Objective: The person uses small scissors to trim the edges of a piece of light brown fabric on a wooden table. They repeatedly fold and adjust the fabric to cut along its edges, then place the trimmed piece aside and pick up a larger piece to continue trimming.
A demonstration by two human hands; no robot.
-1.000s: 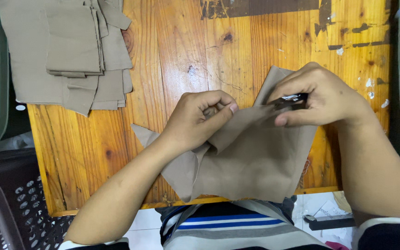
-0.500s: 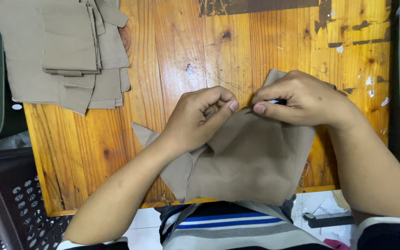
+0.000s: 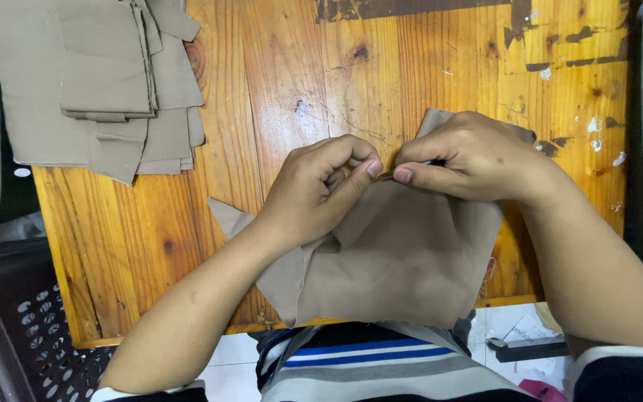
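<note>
Step in hand, as judged: fine work along the upper edge of a tan cloth piece (image 3: 403,260), which lies on the wooden counter (image 3: 299,82) at the 6 o'clock edge. The left hand (image 3: 314,190) pinches that edge between thumb and forefinger. The right hand (image 3: 470,160) grips the same edge together with a small dark object, too hidden to identify. The next move likely calls for steady fingertip tension. At 10 o'clock lies a stack of cut cloth pieces (image 3: 106,82). A black perforated basket (image 3: 16,335) at 8 o'clock shows no visible contents.
</note>
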